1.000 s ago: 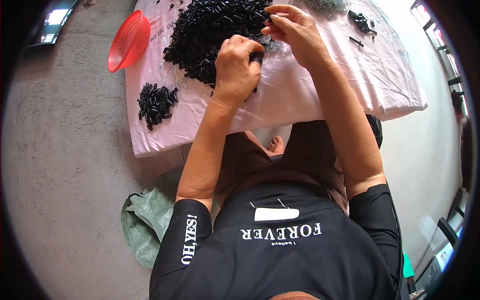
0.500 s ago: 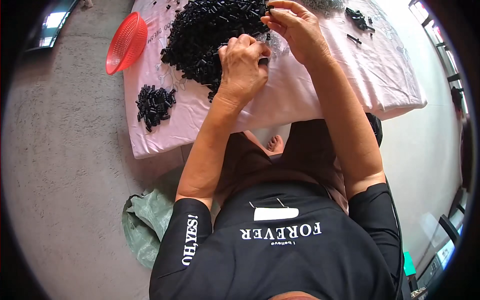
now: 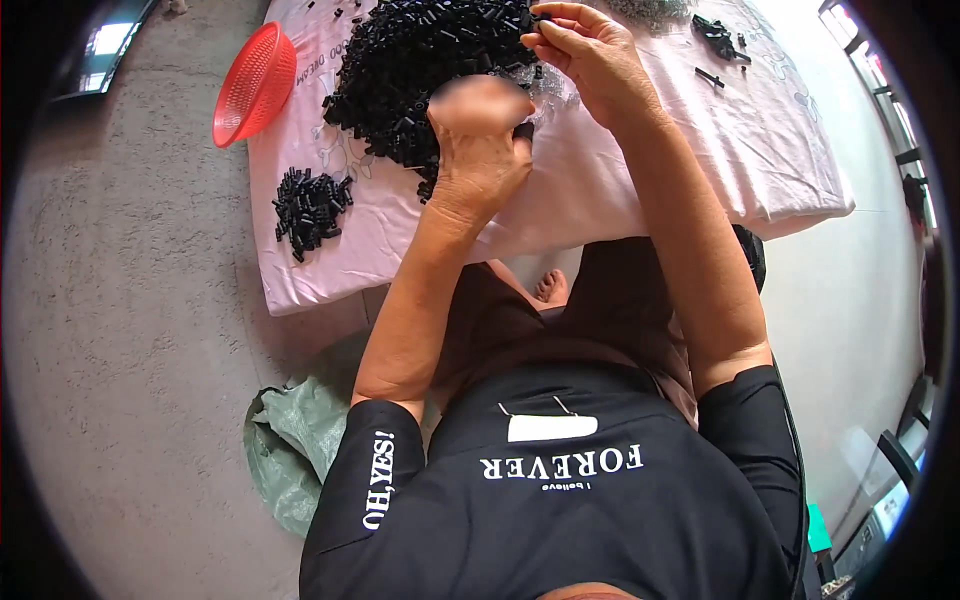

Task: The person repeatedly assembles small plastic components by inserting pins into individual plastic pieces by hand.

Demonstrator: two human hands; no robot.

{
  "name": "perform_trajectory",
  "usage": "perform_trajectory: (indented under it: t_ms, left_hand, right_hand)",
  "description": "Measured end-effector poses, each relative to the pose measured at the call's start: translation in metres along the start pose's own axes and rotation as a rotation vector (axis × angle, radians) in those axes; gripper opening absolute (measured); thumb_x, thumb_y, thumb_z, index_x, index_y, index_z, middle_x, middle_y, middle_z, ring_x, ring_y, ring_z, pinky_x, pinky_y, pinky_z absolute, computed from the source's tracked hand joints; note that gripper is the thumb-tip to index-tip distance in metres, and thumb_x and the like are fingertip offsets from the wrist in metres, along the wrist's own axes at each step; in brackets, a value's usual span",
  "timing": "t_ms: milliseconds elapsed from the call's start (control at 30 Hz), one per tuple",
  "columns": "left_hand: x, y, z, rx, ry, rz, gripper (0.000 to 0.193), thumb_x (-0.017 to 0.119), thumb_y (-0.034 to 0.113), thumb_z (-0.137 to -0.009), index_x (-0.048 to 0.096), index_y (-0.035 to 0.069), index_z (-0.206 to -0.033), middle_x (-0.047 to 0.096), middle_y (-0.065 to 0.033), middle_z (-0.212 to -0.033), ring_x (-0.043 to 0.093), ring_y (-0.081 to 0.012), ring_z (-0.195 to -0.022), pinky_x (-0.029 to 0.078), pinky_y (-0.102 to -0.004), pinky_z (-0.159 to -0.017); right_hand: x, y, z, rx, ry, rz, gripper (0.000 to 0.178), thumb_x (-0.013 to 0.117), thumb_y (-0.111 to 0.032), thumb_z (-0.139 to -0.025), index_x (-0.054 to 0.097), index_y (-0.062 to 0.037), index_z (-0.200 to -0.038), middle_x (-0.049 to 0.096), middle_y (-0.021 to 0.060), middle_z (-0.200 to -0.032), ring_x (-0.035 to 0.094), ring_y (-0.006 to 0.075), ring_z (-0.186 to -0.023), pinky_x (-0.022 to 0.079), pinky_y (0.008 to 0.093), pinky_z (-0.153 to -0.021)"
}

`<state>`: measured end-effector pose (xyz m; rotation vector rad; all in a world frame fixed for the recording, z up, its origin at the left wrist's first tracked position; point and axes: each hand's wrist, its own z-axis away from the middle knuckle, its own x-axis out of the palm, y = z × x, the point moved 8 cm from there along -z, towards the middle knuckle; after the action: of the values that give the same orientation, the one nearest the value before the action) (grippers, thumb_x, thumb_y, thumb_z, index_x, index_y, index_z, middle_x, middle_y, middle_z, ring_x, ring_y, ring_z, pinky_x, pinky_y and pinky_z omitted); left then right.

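A big heap of short black plastic tubes (image 3: 400, 65) covers the far middle of a table under a pink cloth (image 3: 580, 190). Over the heap's near right side is my left hand (image 3: 480, 160), back upward; a blur hides its fingers, and something black (image 3: 523, 131) shows by its thumb. To the right, my right hand (image 3: 598, 65) is raised, thumb and forefinger pinched on a small black piece (image 3: 541, 20) at the heap's edge. Small clear pieces (image 3: 556, 88) lie between the two hands.
A red plastic basket (image 3: 254, 85) leans at the table's left edge, beyond a smaller pile of black tubes (image 3: 312, 212). Far right are black assembled pieces (image 3: 716, 38), a loose black stick (image 3: 710, 77) and a clear heap (image 3: 650, 10). A green sack (image 3: 292, 450) lies on the floor.
My left hand has shifted slightly, and its fingers are now blurred over. The right hand keeps its pinch in nearly the same place.
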<state>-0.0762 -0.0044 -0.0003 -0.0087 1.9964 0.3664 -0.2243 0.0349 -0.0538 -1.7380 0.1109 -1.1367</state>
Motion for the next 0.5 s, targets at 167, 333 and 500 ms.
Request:
perform_trajectory:
  t_ms: [167, 333, 500]
  left_hand:
    - [0.003, 0.004, -0.002, 0.019, 0.004, -0.078, 0.018, 0.068, 0.005, -0.067, 0.072, 0.011, -0.083, 0.06, -0.0049, -0.098, 0.054, -0.0254, -0.099, 0.032, -0.0434, -0.093]
    - [0.004, 0.004, -0.002, 0.015, -0.007, -0.108, 0.026, 0.058, 0.002, -0.067, 0.067, 0.011, -0.089, 0.061, -0.0047, -0.097, 0.055, -0.0255, -0.099, 0.033, -0.0418, -0.092]
    - [-0.016, -0.001, 0.001, -0.023, 0.081, -0.043, 0.029, 0.052, -0.002, -0.067, 0.062, 0.007, -0.093, 0.066, -0.0083, -0.091, 0.06, -0.0276, -0.092, 0.037, -0.0415, -0.089]
  right_hand:
    - [0.005, 0.0, 0.001, -0.004, -0.039, 0.059, 0.015, 0.062, -0.007, -0.093, 0.06, 0.0005, -0.106, 0.065, 0.0106, -0.095, 0.068, 0.0175, -0.086, 0.056, 0.0269, -0.078]
    - [0.006, 0.004, -0.002, -0.117, -0.117, 0.165, 0.013, 0.062, -0.01, -0.094, 0.063, -0.0025, -0.104, 0.066, 0.0061, -0.089, 0.067, 0.0122, -0.08, 0.054, 0.0234, -0.071]
    - [0.018, 0.012, 0.004, -0.057, -0.278, 0.604, 0.02, 0.063, -0.009, -0.09, 0.063, -0.0036, -0.109, 0.065, 0.0029, -0.091, 0.065, 0.0103, -0.08, 0.053, 0.0235, -0.071]
